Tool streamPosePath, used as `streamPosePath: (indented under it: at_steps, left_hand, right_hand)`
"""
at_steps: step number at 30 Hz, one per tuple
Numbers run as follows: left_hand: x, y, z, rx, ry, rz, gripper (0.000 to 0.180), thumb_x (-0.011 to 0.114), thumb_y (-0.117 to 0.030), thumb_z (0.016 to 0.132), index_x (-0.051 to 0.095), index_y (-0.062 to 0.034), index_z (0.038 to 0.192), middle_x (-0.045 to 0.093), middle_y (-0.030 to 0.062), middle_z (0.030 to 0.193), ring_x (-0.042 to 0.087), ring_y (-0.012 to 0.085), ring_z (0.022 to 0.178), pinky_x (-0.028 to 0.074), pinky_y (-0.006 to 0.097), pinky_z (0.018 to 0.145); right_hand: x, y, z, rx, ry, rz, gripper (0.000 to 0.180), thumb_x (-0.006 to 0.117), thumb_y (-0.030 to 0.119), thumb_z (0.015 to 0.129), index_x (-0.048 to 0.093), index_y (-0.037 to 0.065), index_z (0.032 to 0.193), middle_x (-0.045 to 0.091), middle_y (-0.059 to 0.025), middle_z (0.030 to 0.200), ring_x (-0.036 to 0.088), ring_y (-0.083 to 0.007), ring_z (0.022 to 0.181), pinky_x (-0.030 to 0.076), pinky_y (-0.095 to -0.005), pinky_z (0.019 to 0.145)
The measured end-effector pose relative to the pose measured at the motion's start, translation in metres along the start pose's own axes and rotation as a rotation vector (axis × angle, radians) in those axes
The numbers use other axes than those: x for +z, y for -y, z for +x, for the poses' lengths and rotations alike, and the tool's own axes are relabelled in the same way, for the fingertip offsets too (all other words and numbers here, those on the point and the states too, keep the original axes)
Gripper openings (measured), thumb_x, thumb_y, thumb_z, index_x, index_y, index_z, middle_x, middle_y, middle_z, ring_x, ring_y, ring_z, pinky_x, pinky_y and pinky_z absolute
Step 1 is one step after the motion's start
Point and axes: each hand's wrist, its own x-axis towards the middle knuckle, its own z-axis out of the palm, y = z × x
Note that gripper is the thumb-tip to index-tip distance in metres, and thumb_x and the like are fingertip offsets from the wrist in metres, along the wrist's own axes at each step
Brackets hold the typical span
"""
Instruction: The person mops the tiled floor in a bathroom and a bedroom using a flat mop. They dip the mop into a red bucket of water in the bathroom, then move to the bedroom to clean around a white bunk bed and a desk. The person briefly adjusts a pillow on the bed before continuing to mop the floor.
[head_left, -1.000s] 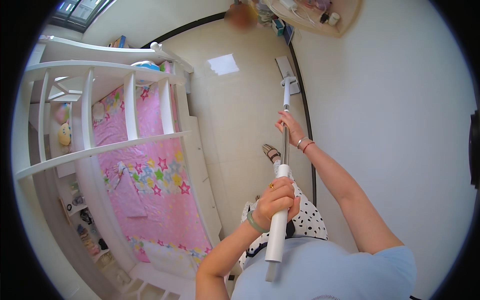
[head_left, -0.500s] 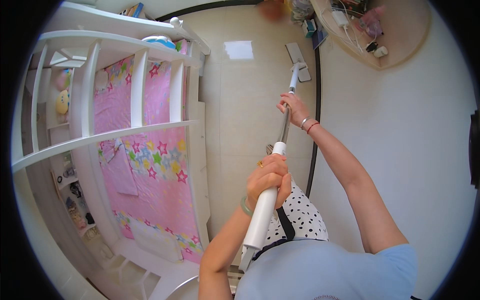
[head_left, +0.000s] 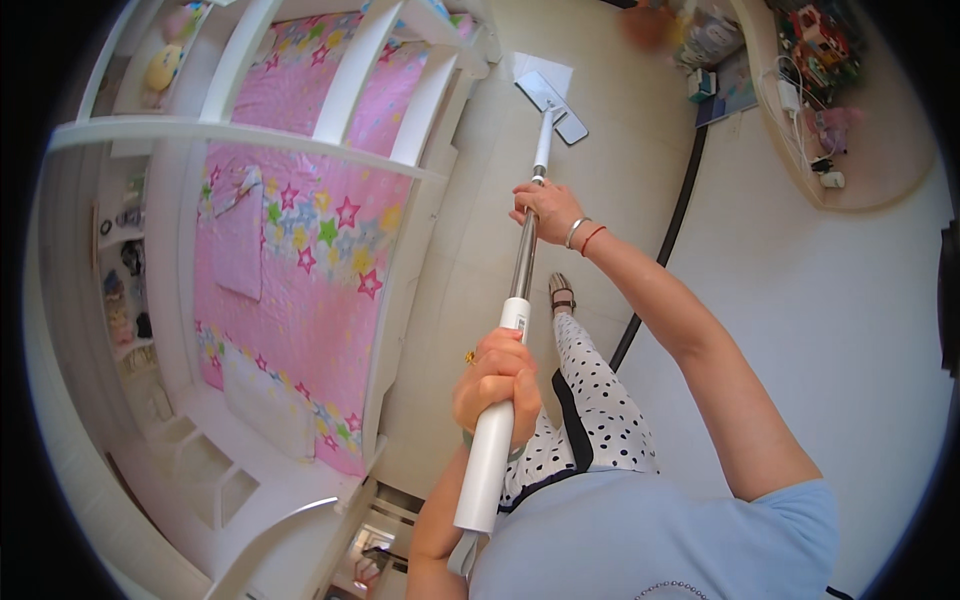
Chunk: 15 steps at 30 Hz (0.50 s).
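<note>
A flat mop [head_left: 494, 440] with a white grip and a metal pole runs from my waist out over the floor. My left hand [head_left: 497, 388] is wrapped round the thick white grip near its upper end. Farther along, my right hand [head_left: 550, 211] holds the metal pole just below the white lower section, a silver bangle and a red cord on that wrist. The rectangular mop head [head_left: 551, 105] lies flat and slanted on the tiled floor, beside a bright patch of reflected light.
To the left stands a white-railed bed [head_left: 385, 185] with pink star-patterned bedding. A shelf [head_left: 880, 185] with cables and toys juts from the right wall. Boxes [head_left: 703, 85] and bags stand at the far right, and a dark baseboard [head_left: 680, 210] edges the floor.
The mop head has moved left, away from the right baseboard, and its slant has changed. Both hands have shifted left with the pole. My view has turned, and a sandalled foot now shows.
</note>
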Motion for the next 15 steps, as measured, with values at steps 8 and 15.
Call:
streamPosePath:
  at_steps: [8, 15]
  left_hand:
    - [-0.127, -0.101, -0.095, -0.154, -0.234, 0.094, 0.015, 0.049, 0.005, 0.086, 0.043, -0.0064, 0.079, 0.054, 0.0063, 0.067, 0.054, 0.018, 0.063, 0.048, 0.049, 0.083]
    - [-0.233, -0.215, -0.19, -0.398, -0.551, 0.203, 0.02, 0.042, -0.004, 0.089, 0.034, -0.0119, 0.072, 0.04, 0.0018, 0.06, 0.041, 0.0135, 0.059, 0.04, 0.041, 0.077]
  right_hand:
    - [0.066, 0.171, -0.053, -0.29, 0.314, -0.012, 0.022, 0.062, 0.031, 0.086, 0.065, 0.012, 0.078, 0.064, -0.0079, 0.084, 0.061, -0.0245, 0.089, 0.041, -0.0414, 0.094]
    - [0.16, 0.329, -0.151, -0.495, 0.512, 0.274, 0.017, 0.068, 0.022, 0.08, 0.061, 0.01, 0.07, 0.06, -0.0053, 0.07, 0.058, -0.0249, 0.078, 0.042, -0.0387, 0.082]
